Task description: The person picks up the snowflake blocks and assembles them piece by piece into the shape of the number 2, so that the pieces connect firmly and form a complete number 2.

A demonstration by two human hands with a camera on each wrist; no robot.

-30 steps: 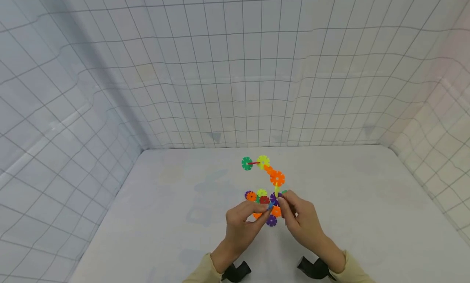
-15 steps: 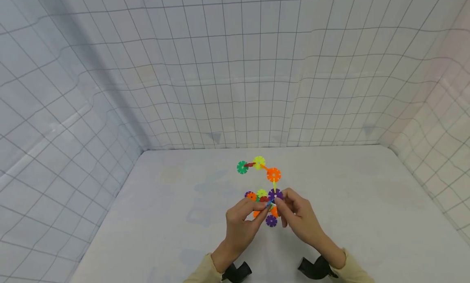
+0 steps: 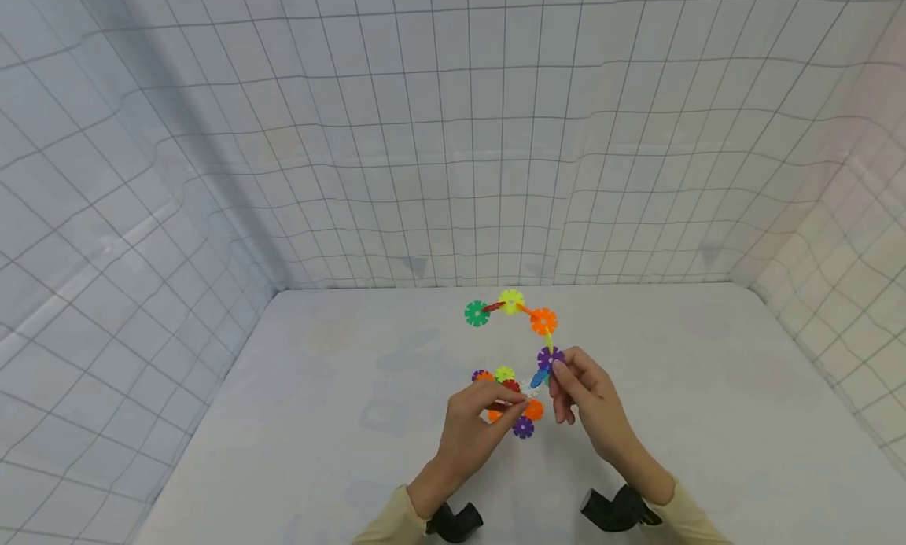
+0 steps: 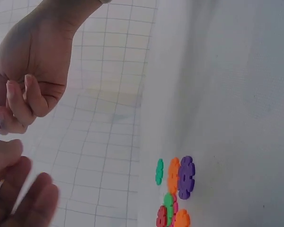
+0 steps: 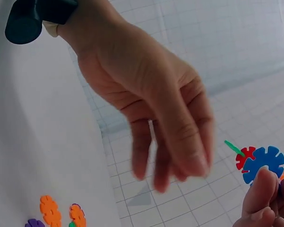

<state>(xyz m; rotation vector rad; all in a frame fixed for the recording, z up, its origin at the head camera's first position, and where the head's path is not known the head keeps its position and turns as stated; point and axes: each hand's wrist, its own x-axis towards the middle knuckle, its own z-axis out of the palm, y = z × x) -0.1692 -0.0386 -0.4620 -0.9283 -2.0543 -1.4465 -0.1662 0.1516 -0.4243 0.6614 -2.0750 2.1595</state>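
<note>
My right hand (image 3: 594, 407) pinches a purple snowflake disc (image 3: 550, 356) at the near end of a curved chain of notched plastic discs. Linked to it below is a blue disc (image 3: 539, 378), which faces the camera in the right wrist view (image 5: 273, 161). Beyond the purple one run yellow, orange, yellow and red discs, up to a green disc (image 3: 476, 313) at the far end. My left hand (image 3: 467, 431) hovers left of the chain, thumb and forefinger near each other. Nothing shows between them, and its fingers hang loosely curled in the right wrist view.
Loose discs lie on the white table (image 3: 318, 419) beneath the hands, among them an orange disc (image 3: 534, 410), a purple disc (image 4: 185, 177) and a yellow disc (image 3: 504, 373). My left hand hides part of this pile. White grid-patterned walls (image 3: 425, 175) enclose the back and sides.
My left hand has let go of the blue disc. My right hand has moved right and slightly away, carrying the whole chain, with the blue disc attached to the purple one.
</note>
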